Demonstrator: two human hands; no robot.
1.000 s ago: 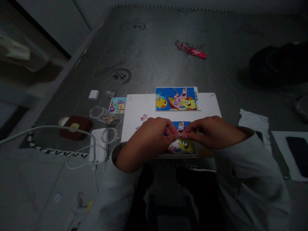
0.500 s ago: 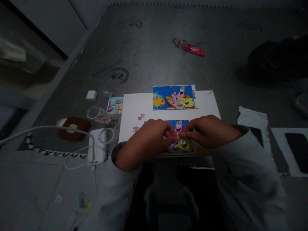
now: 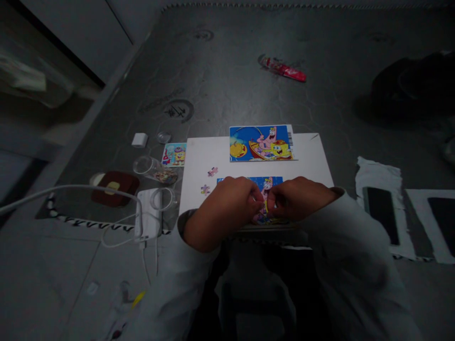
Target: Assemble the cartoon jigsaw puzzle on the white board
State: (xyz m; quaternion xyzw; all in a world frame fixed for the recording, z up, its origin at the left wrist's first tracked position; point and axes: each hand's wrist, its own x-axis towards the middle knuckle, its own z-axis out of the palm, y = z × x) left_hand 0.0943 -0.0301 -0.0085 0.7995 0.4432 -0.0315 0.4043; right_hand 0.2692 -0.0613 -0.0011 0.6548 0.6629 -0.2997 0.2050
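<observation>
A cartoon jigsaw puzzle (image 3: 273,181) lies at the near side of a white board (image 3: 199,151), partly covered by my hands. My left hand (image 3: 232,201) is closed in a pinch over its middle; what it grips, if anything, is hidden. My right hand (image 3: 296,196) pinches close beside it, with a small yellowish puzzle piece (image 3: 266,205) showing at the fingertips. Left of the puzzle lie two loose pieces, a pink piece (image 3: 212,171) and a yellow-purple piece (image 3: 205,190). The reference picture card (image 3: 261,144) rests on the board's far part.
To the left are a clear jar of pieces (image 3: 165,176), a small picture card (image 3: 175,155), a white charger (image 3: 140,140), a brown case (image 3: 115,188) and a cabled power bank (image 3: 148,222). Phones (image 3: 382,215) lie right; a red-handled tool (image 3: 287,71) lies far back.
The right fingers have drawn in and curled more tightly beside the left fingertips, over the puzzle. The whole view has shifted slightly; the loose pieces have stayed in place.
</observation>
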